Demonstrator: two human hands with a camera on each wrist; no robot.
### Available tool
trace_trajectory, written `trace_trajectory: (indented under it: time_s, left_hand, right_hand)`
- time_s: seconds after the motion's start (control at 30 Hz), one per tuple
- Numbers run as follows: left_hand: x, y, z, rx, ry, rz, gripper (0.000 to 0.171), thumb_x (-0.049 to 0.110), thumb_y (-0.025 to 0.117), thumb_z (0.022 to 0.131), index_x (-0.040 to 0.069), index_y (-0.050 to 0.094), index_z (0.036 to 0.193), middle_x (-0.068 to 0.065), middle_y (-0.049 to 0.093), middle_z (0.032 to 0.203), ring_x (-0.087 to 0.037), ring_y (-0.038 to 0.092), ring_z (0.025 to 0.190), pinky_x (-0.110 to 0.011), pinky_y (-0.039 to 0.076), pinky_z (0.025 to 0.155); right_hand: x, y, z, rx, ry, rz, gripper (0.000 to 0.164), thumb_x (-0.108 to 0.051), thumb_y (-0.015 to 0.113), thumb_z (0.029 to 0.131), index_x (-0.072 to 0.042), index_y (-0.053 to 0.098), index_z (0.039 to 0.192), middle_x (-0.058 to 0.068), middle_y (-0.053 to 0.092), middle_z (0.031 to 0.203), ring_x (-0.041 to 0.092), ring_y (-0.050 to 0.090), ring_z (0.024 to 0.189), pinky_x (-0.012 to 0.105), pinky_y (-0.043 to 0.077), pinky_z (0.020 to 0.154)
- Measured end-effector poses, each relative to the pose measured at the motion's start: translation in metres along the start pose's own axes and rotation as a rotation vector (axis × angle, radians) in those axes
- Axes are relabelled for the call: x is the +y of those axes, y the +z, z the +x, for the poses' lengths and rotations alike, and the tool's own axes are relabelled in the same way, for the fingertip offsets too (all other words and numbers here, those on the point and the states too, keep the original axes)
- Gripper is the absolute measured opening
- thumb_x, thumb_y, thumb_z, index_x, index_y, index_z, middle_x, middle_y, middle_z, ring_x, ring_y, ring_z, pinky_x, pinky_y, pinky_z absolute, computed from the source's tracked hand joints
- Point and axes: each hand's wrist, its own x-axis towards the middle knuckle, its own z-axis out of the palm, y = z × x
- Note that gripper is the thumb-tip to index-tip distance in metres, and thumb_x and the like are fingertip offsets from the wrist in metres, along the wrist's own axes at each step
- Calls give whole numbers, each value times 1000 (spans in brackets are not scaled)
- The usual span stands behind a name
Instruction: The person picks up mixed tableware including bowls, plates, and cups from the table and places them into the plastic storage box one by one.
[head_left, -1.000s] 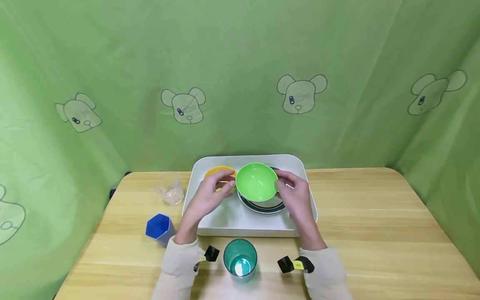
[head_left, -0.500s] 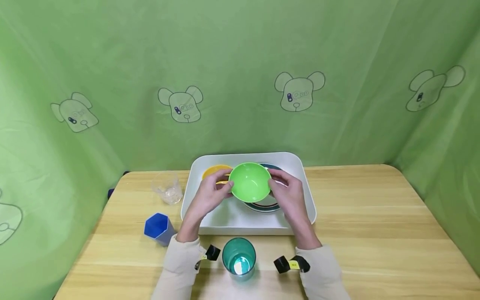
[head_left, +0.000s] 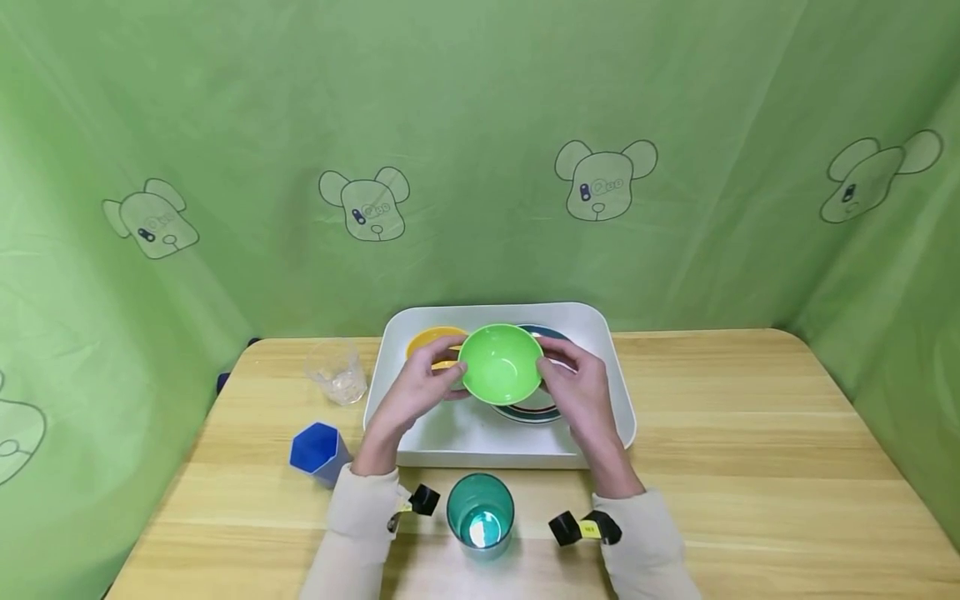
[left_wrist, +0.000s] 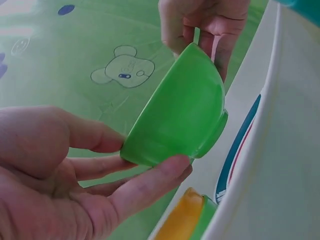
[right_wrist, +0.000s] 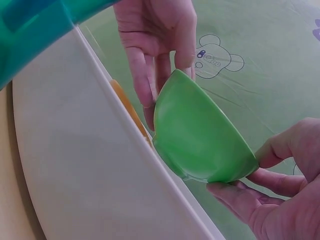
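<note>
A bright green bowl (head_left: 501, 367) is held up over the white tray (head_left: 487, 460), tilted so its inside faces the head camera. My left hand (head_left: 416, 390) pinches its left rim, thumb at the edge and fingers beneath, as the left wrist view shows of the bowl (left_wrist: 175, 115). On the opposite rim, my right hand (head_left: 583, 387) grips the same way; in the right wrist view the bowl (right_wrist: 200, 135) hangs between both hands. Behind it on the tray lies a plate (head_left: 528, 414) with a dark teal band, partly hidden. An orange bowl (head_left: 431, 335) sits left of the plate.
A teal tumbler (head_left: 481, 517) stands in front of the tray, between the forearms. Left of the tray are a blue hexagonal cup (head_left: 318, 454), leaning in view, and a clear glass (head_left: 341, 379). A green curtain (head_left: 480, 167) hangs behind the wooden table (head_left: 750, 467).
Both hands have shifted the green bowl slightly left since one second ago, bringing the left hand's grip onto its rim. Over the last half second the bowl has barely moved.
</note>
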Motion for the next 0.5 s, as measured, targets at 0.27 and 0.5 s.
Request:
trace_trajectory:
  time_s: [0.27, 0.5]
  left_hand:
    - [-3, -4, 2, -18, -45, -96, 47, -4, 55, 100, -1, 49, 147, -29, 55, 134, -33, 64, 111, -44, 60, 89]
    - [-3, -4, 4, 1, -62, -128, 46, -3, 55, 100, -3, 50, 145, -28, 54, 132, -29, 64, 107, -42, 62, 83]
  right_hand:
    - [0, 1, -1, -15, -16, 4, 36, -1, 58, 98, 3, 64, 133, 22, 62, 129, 30, 67, 112, 25, 60, 83]
    - [-1, 3, -1, -17, -43, 11, 35, -2, 60, 98, 2, 65, 132, 20, 64, 129, 28, 68, 111, 25, 60, 84]
